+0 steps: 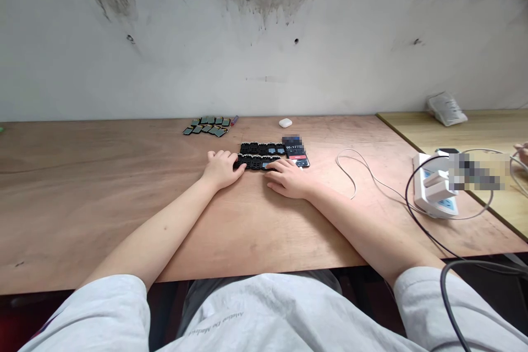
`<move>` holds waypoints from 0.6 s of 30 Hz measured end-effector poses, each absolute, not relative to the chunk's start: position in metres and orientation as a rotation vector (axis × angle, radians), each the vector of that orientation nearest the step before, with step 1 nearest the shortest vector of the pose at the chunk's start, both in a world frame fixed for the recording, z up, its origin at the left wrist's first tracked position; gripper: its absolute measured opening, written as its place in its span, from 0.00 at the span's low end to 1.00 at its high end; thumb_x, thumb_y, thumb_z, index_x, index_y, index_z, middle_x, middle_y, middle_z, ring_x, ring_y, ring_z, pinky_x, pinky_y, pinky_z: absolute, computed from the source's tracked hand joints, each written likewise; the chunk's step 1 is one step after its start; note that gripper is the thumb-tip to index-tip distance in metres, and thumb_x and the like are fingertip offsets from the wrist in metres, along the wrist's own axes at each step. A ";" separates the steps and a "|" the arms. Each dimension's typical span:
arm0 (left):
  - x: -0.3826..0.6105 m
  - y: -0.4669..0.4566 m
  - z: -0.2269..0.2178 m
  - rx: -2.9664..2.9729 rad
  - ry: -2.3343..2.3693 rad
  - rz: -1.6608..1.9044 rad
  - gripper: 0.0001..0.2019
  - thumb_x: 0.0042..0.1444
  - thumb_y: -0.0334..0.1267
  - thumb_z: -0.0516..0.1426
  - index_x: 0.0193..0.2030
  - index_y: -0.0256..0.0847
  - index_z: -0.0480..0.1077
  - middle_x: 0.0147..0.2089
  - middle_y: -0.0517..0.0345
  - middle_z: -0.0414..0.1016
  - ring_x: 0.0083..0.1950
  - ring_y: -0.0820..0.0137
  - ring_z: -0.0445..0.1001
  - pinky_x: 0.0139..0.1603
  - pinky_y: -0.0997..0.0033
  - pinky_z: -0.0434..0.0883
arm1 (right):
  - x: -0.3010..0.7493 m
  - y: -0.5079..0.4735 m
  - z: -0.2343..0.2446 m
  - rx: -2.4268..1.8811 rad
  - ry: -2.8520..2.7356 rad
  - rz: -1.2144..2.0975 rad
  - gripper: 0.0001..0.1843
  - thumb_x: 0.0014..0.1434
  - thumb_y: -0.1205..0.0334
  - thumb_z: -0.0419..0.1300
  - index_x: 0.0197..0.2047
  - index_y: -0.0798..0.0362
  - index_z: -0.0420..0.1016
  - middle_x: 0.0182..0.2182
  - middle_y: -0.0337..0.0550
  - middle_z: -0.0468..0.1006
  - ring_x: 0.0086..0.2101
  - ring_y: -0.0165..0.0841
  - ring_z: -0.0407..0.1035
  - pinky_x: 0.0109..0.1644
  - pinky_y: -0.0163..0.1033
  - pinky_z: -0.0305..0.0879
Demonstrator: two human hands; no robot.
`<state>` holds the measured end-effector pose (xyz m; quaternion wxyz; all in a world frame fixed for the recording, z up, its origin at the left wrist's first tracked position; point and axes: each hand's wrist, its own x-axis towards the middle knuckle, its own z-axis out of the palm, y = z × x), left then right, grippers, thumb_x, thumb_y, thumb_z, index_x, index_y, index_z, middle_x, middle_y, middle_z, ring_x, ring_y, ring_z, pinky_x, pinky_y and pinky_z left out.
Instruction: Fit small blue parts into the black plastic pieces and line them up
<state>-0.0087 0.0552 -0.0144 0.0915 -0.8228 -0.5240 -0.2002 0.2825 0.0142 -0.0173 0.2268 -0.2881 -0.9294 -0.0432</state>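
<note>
Two rows of small black plastic housings lie side by side on the table, a far row (pixel 256 148) and a near row (pixel 254 163). Some at the right end show light blue-grey faces. At the left end of the near row is my left hand (pixel 221 170), fingers spread and the thumb along the row's front edge. My right hand (pixel 289 178) rests over the near row's right end, fingers stretched out and partly covering it. Just behind that hand lies a phone (pixel 297 158) with a lit screen, its lower part partly hidden.
Farther back are several green-grey screen-like modules (pixel 207 126) beside a slim pen-like tool (pixel 234 120). A white earbud case (pixel 285 122) sits near the wall. To the right are a power strip (pixel 424 192) with plugs, loose cables, a plastic packet (pixel 447 109) and another person's hand (pixel 523 153).
</note>
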 end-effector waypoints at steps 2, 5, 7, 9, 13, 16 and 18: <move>-0.007 0.055 -0.014 -2.448 -1.545 -0.592 0.18 0.66 0.53 0.53 0.39 0.41 0.75 0.41 0.43 0.79 0.48 0.49 0.75 0.56 0.43 0.60 | 0.283 0.015 -0.018 -0.860 -2.541 -0.144 0.15 0.71 0.56 0.60 0.57 0.51 0.78 0.60 0.54 0.75 0.57 0.49 0.67 0.61 0.57 0.65; -0.005 0.053 -0.014 -2.457 -1.531 -0.588 0.18 0.67 0.53 0.52 0.39 0.41 0.75 0.41 0.43 0.79 0.48 0.49 0.75 0.56 0.43 0.60 | 0.283 0.015 -0.019 -0.949 -2.512 -0.163 0.17 0.71 0.55 0.59 0.59 0.51 0.76 0.60 0.56 0.74 0.57 0.50 0.66 0.60 0.58 0.64; -0.003 0.051 -0.013 -2.472 -1.523 -0.592 0.18 0.67 0.53 0.52 0.39 0.41 0.75 0.41 0.43 0.79 0.47 0.50 0.75 0.55 0.44 0.60 | 0.283 0.016 -0.020 -1.014 -2.494 -0.174 0.17 0.71 0.55 0.59 0.59 0.52 0.76 0.59 0.56 0.75 0.57 0.51 0.66 0.60 0.58 0.64; -0.002 0.050 -0.012 -2.496 -1.510 -0.603 0.18 0.66 0.53 0.53 0.39 0.41 0.75 0.42 0.43 0.79 0.48 0.50 0.75 0.55 0.45 0.60 | 0.282 0.017 -0.021 -1.074 -2.478 -0.177 0.18 0.71 0.55 0.59 0.59 0.52 0.76 0.58 0.56 0.75 0.57 0.51 0.66 0.60 0.58 0.63; -0.002 0.050 -0.013 -2.530 -1.470 -0.601 0.18 0.65 0.55 0.56 0.40 0.41 0.75 0.43 0.44 0.80 0.48 0.50 0.75 0.55 0.46 0.59 | 0.282 0.018 -0.022 -1.135 -2.468 -0.150 0.17 0.71 0.55 0.60 0.59 0.51 0.76 0.57 0.55 0.76 0.58 0.51 0.66 0.61 0.58 0.61; -0.003 0.051 -0.014 -2.537 -1.459 -0.583 0.19 0.65 0.56 0.57 0.42 0.41 0.75 0.44 0.44 0.80 0.49 0.50 0.75 0.56 0.47 0.59 | 0.281 0.016 -0.020 -1.178 -2.488 -0.124 0.18 0.72 0.54 0.59 0.60 0.52 0.75 0.58 0.55 0.76 0.58 0.51 0.65 0.62 0.57 0.59; -0.003 0.051 -0.014 -2.544 -1.458 -0.570 0.19 0.65 0.56 0.57 0.42 0.41 0.75 0.44 0.44 0.80 0.50 0.50 0.75 0.56 0.47 0.59 | 0.281 0.014 -0.017 -1.216 -2.501 -0.107 0.19 0.72 0.54 0.57 0.61 0.52 0.75 0.59 0.55 0.75 0.59 0.50 0.65 0.63 0.56 0.58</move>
